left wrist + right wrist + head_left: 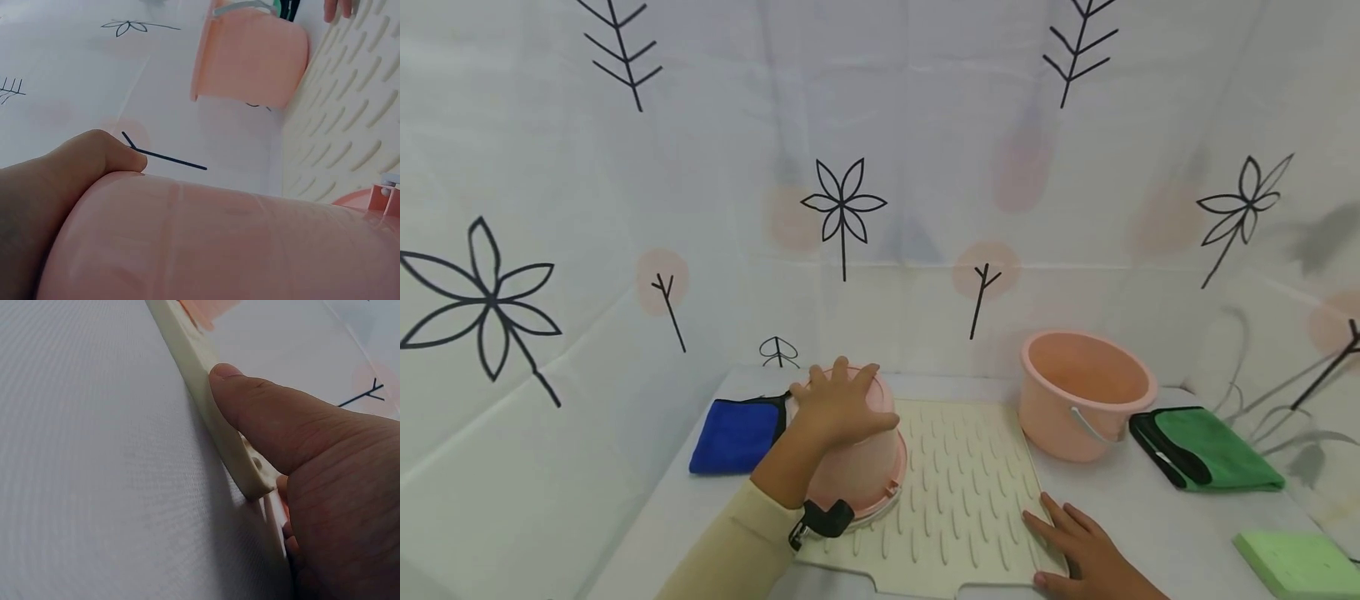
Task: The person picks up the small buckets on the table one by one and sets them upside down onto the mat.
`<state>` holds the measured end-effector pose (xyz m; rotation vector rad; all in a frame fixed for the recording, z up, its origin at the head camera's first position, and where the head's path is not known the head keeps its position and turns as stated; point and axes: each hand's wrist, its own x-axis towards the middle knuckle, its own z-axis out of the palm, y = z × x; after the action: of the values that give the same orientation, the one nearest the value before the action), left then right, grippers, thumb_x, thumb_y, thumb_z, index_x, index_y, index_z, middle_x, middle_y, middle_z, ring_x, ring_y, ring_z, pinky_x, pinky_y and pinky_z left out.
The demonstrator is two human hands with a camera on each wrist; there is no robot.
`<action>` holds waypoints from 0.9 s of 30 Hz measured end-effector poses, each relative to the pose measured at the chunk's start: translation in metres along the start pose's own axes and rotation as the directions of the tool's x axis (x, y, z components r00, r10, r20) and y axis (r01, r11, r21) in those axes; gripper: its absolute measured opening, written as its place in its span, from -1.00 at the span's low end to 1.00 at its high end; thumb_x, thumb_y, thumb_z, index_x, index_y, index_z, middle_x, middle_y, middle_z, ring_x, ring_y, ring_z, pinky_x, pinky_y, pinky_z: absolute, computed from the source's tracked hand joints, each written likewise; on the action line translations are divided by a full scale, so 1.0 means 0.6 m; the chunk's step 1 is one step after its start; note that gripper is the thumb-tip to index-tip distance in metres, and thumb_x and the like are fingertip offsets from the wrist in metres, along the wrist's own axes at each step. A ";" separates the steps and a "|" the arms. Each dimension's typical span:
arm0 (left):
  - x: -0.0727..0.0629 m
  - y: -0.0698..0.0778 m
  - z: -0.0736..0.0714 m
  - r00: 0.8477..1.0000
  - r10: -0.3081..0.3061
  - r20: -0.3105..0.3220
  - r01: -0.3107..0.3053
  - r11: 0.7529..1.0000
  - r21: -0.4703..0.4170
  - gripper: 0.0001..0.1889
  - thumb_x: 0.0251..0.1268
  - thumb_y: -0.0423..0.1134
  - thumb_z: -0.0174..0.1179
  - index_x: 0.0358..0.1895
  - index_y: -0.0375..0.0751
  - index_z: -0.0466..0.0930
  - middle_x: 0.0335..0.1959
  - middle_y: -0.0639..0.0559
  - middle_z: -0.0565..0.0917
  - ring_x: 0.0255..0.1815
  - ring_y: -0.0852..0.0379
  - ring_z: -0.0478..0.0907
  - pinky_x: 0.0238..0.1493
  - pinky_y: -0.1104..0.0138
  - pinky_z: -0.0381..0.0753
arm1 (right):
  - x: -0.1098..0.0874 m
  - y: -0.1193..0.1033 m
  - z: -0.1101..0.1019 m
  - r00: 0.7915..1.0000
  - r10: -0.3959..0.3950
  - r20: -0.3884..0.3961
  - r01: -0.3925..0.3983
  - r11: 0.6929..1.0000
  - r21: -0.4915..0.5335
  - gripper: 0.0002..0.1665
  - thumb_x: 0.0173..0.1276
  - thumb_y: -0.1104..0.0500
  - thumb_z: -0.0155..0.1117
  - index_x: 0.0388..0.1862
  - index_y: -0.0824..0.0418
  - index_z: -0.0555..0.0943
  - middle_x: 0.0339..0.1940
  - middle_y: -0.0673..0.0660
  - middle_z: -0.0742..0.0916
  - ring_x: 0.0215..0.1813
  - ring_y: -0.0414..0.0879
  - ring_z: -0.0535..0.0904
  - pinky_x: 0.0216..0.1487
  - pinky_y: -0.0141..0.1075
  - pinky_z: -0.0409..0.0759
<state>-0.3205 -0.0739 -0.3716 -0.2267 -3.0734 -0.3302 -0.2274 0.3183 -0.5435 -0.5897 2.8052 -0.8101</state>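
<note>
A pink bucket stands upside down on the left part of a ridged cream washboard, its wide rim lowest and its pale handle lying along that rim. The person's left hand grips the upturned base, fingers spread wide across it and, as the left wrist view shows, thumb bent over the edge. The right hand lies at the washboard's near right corner, its fingers extended and apart, the thumb against the edge. Both rest over a white desk. Beyond the washboard's far right side, a second bucket of the same pink stands upright, mouth up, its handle hanging down in front. Just right of it lies a folded green cloth with black trim; nearer the person sits a light green block. A folded blue cloth, also black-trimmed, lies left of the upturned bucket. Behind everything hangs a white curtain printed with black flower outlines.
</note>
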 end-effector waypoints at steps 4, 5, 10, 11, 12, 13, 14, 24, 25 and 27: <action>0.003 0.000 0.000 1.000 0.002 0.006 -0.002 1.000 -0.004 -0.04 0.10 0.52 0.17 0.63 0.41 0.20 0.62 -0.15 0.20 0.54 -0.51 0.13 0.30 -0.55 0.13 | -0.003 -0.003 -0.003 1.000 -0.027 -0.005 0.027 1.000 -0.011 -0.11 0.38 -0.22 0.42 0.58 0.12 0.43 0.60 0.57 0.26 0.47 0.76 0.12 0.18 0.66 0.19; 0.005 0.000 0.000 1.000 0.003 0.009 -0.003 1.000 -0.005 -0.04 0.10 0.52 0.17 0.63 0.41 0.20 0.62 -0.15 0.20 0.54 -0.52 0.13 0.31 -0.55 0.13 | -0.004 -0.004 -0.003 1.000 -0.020 0.001 0.020 1.000 -0.012 -0.10 0.38 -0.22 0.42 0.58 0.12 0.42 0.61 0.57 0.26 0.48 0.75 0.12 0.19 0.66 0.19; 0.012 0.001 0.001 1.000 0.012 0.013 -0.012 1.000 -0.002 -0.04 0.13 0.53 0.17 0.63 0.39 0.21 0.62 -0.17 0.21 0.55 -0.52 0.13 0.32 -0.57 0.10 | -0.003 -0.011 -0.007 0.998 0.050 0.040 -0.050 0.999 0.010 -0.04 0.36 -0.30 0.40 0.60 0.10 0.40 0.65 0.52 0.22 0.52 0.73 0.05 0.23 0.67 0.14; 0.013 0.001 0.001 1.000 0.012 0.013 -0.012 1.000 -0.001 -0.05 0.13 0.54 0.17 0.63 0.39 0.21 0.62 -0.17 0.22 0.55 -0.51 0.13 0.32 -0.57 0.10 | -0.003 -0.011 -0.008 0.997 0.063 0.049 -0.063 0.998 0.013 -0.03 0.36 -0.31 0.40 0.61 0.10 0.39 0.65 0.52 0.21 0.53 0.73 0.03 0.24 0.67 0.13; 0.014 0.001 0.001 1.000 0.011 0.012 -0.011 1.000 -0.001 -0.05 0.13 0.54 0.17 0.63 0.39 0.22 0.61 -0.17 0.23 0.55 -0.51 0.14 0.33 -0.57 0.09 | -0.002 -0.012 -0.008 0.996 0.074 0.055 -0.075 0.997 0.017 -0.02 0.35 -0.32 0.40 0.61 0.09 0.39 0.66 0.51 0.21 0.54 0.72 0.02 0.25 0.67 0.12; 0.015 0.001 0.001 1.000 0.010 0.011 -0.010 1.000 0.000 -0.05 0.13 0.54 0.17 0.63 0.38 0.22 0.61 -0.17 0.23 0.55 -0.51 0.14 0.33 -0.57 0.09 | -0.001 -0.012 -0.008 0.995 0.080 0.060 -0.082 0.996 0.023 -0.01 0.34 -0.33 0.39 0.61 0.09 0.38 0.66 0.50 0.20 0.54 0.72 0.01 0.25 0.68 0.11; 0.016 0.001 0.001 1.000 0.010 0.010 -0.010 1.000 -0.001 -0.05 0.14 0.54 0.16 0.63 0.37 0.23 0.60 -0.17 0.24 0.54 -0.51 0.15 0.33 -0.57 0.09 | -0.001 -0.014 -0.009 0.994 0.086 0.064 -0.087 0.996 0.022 -0.01 0.34 -0.34 0.40 0.61 0.09 0.38 0.66 0.50 0.20 0.54 0.72 0.01 0.25 0.67 0.11; 0.022 0.004 -0.001 1.000 -0.006 0.024 0.006 1.000 0.006 -0.10 0.20 0.55 0.09 0.61 0.36 0.26 0.60 -0.15 0.26 0.54 -0.47 0.17 0.35 -0.55 0.08 | -0.001 -0.016 -0.008 0.995 0.080 0.052 -0.080 0.997 -0.004 0.02 0.30 -0.37 0.42 0.60 0.08 0.40 0.65 0.49 0.23 0.54 0.69 0.07 0.26 0.64 0.17; 0.022 0.004 -0.001 1.000 -0.007 0.026 0.006 1.000 0.005 -0.10 0.21 0.55 0.08 0.61 0.36 0.26 0.60 -0.15 0.26 0.54 -0.47 0.17 0.35 -0.55 0.08 | -0.001 -0.017 -0.008 0.996 0.075 0.048 -0.075 0.997 -0.007 0.02 0.30 -0.37 0.42 0.60 0.08 0.40 0.65 0.49 0.24 0.54 0.69 0.08 0.26 0.64 0.18; 0.023 0.004 -0.001 1.000 -0.010 0.030 0.010 1.000 0.005 -0.11 0.22 0.56 0.08 0.62 0.36 0.26 0.61 -0.15 0.26 0.54 -0.47 0.17 0.36 -0.54 0.09 | 0.000 -0.017 -0.008 0.997 0.072 0.041 -0.071 0.997 -0.015 0.01 0.30 -0.36 0.42 0.60 0.08 0.41 0.65 0.49 0.25 0.53 0.68 0.09 0.26 0.63 0.20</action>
<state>-0.3337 -0.0698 -0.3697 -0.2184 -3.1051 -0.3223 -0.2253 0.3130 -0.5341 -0.4994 2.7788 -0.7563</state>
